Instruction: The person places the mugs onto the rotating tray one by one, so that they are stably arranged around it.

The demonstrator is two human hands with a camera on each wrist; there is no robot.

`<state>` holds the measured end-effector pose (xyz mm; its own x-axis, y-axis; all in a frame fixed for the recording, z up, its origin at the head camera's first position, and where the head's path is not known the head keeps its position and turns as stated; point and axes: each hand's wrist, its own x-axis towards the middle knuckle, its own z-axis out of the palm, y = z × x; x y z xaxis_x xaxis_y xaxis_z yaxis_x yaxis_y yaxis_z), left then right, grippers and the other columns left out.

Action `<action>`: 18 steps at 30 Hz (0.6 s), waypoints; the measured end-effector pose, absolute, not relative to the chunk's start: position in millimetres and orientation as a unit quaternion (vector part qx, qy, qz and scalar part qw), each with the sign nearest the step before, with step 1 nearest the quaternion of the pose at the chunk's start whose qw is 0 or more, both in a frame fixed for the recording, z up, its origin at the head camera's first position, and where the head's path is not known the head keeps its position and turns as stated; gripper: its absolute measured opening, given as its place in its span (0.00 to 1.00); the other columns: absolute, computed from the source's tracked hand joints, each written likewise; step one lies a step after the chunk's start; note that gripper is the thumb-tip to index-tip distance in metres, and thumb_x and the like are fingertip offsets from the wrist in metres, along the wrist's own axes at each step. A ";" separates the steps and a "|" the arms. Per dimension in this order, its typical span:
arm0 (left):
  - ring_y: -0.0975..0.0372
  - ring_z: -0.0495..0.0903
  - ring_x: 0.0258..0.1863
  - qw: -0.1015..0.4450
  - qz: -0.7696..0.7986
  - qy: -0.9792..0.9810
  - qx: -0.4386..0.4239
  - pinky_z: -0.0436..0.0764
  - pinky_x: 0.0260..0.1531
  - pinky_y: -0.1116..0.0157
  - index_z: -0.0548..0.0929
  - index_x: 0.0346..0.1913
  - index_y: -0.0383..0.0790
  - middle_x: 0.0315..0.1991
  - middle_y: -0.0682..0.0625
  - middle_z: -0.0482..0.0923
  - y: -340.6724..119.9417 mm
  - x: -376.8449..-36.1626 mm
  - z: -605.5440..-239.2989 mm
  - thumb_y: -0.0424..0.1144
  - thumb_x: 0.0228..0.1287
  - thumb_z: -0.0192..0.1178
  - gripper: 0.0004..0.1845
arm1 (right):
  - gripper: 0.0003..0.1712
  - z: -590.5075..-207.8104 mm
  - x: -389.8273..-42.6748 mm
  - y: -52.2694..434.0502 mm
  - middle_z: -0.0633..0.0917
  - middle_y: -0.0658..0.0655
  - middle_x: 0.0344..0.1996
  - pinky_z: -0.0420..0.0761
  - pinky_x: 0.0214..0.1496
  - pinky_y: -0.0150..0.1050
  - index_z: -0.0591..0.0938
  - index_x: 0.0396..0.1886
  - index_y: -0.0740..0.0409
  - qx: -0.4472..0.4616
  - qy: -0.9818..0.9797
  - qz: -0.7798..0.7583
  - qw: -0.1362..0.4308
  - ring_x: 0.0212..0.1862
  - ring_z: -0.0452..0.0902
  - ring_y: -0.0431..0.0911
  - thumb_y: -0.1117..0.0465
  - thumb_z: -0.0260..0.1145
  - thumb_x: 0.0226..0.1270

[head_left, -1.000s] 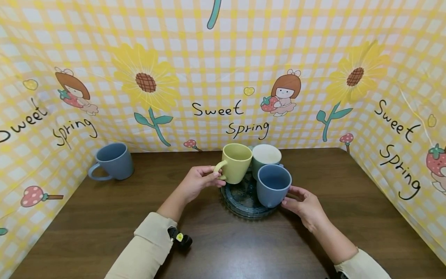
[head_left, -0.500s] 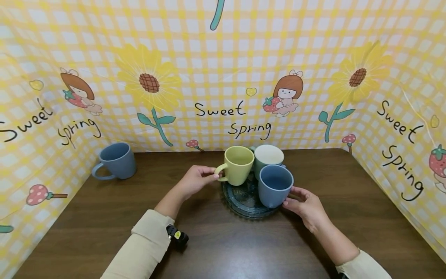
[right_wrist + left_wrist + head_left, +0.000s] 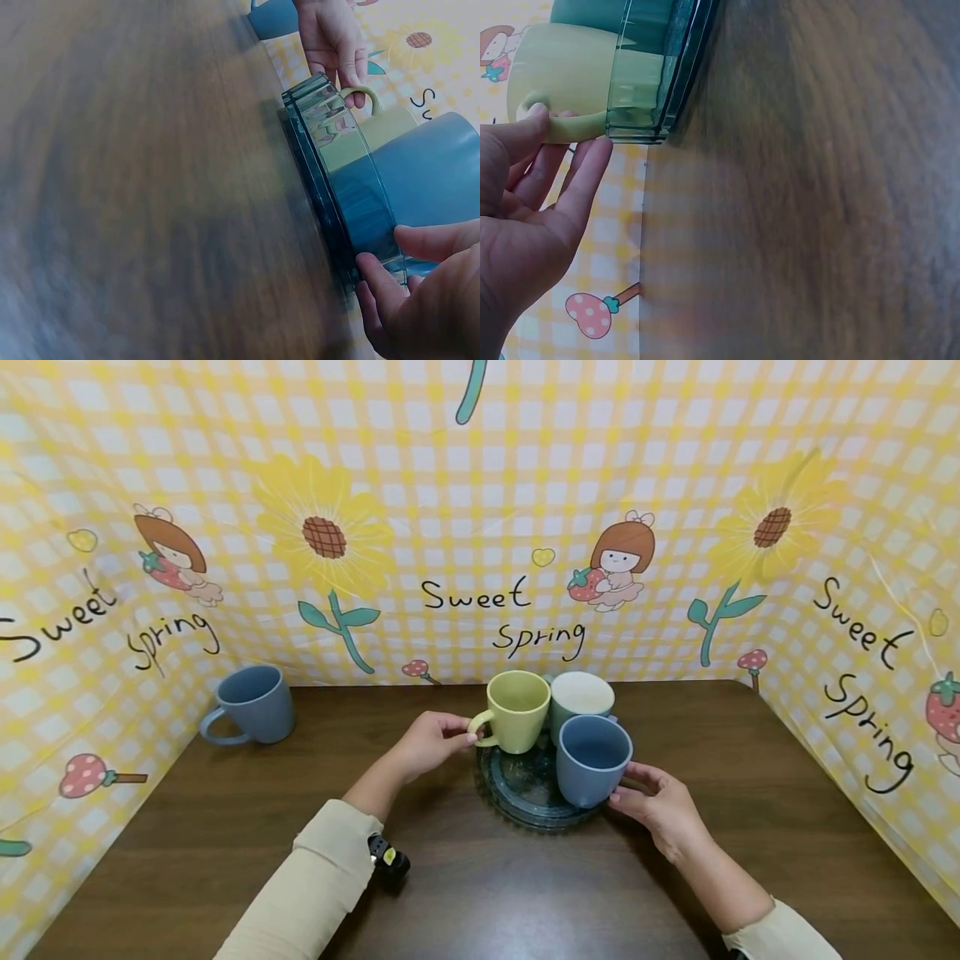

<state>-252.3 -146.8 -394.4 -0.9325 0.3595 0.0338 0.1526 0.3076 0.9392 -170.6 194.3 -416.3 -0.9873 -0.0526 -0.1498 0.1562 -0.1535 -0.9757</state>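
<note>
Since a second ago the yellow mug (image 3: 517,721) has come down slightly toward the tray, and the left hand (image 3: 429,745) has loosened its hold on the handle; the right hand (image 3: 660,806) and the blue mug (image 3: 593,759) have barely shifted.

The yellow mug now stands on the dark glass tray (image 3: 525,789), at its far left edge, just ahead of the left hand. In the left wrist view the thumb lies on the loop of the handle while the other fingers (image 3: 585,176) stretch out loosely below it, so this hand touches rather than grips. To the right of the yellow mug a pale green mug (image 3: 579,703) stands close against it; whether the two touch I cannot tell.

The blue mug stands at the near right of the tray, just in front of the right hand, whose fingers curl toward the mug's base and the tray rim; a firm grip is not plain to see.

Three mugs crowd a small tray, and two stand near its rim. A nudge from either hand could, I judge, knock one mug into another or tip one off the edge.

Far to the left of the left hand a second blue mug (image 3: 253,705) stands by itself on the wooden table (image 3: 187,827).
</note>
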 end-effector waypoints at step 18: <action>0.56 0.83 0.45 0.016 0.586 0.801 0.119 0.84 0.44 0.62 0.86 0.46 0.33 0.42 0.45 0.86 -158.7 -238.8 -395.7 0.32 0.59 0.69 0.12 | 0.36 -409.8 -178.2 207.5 0.77 0.62 0.51 0.84 0.49 0.43 0.60 0.66 0.79 0.032 0.668 -0.738 0.089 0.42 0.83 0.43 0.79 0.64 0.60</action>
